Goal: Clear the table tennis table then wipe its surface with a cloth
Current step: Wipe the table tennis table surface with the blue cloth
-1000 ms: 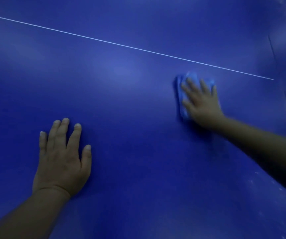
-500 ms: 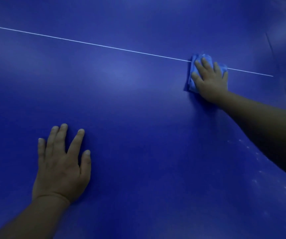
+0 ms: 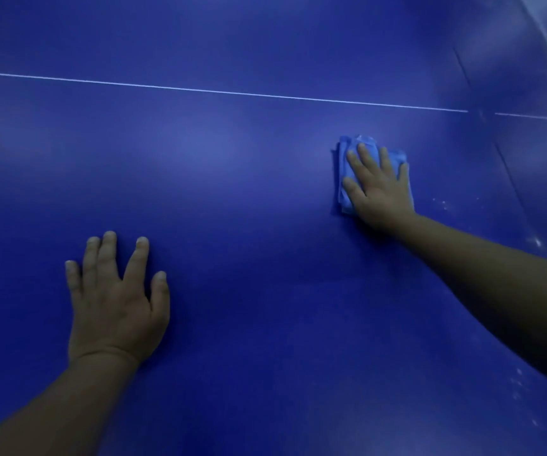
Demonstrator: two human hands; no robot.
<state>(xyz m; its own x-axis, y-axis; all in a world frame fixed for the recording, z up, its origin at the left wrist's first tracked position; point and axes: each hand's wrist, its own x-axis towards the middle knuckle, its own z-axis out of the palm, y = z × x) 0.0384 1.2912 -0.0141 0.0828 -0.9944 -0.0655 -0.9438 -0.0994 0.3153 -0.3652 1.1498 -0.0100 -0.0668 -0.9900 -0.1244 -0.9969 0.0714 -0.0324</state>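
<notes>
The right hand [image 3: 381,189] presses a folded blue cloth [image 3: 348,166] flat on the blue counter [image 3: 249,209], fingers straight and spread; the left hand [image 3: 117,301] rests flat nearby, fingers wide.

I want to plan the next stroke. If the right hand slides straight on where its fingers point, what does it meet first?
The right hand presses the cloth flat on the table, fingers pointing up and slightly left. Ahead is bare surface, then the white line. Nothing else seems to be in the way.
</notes>
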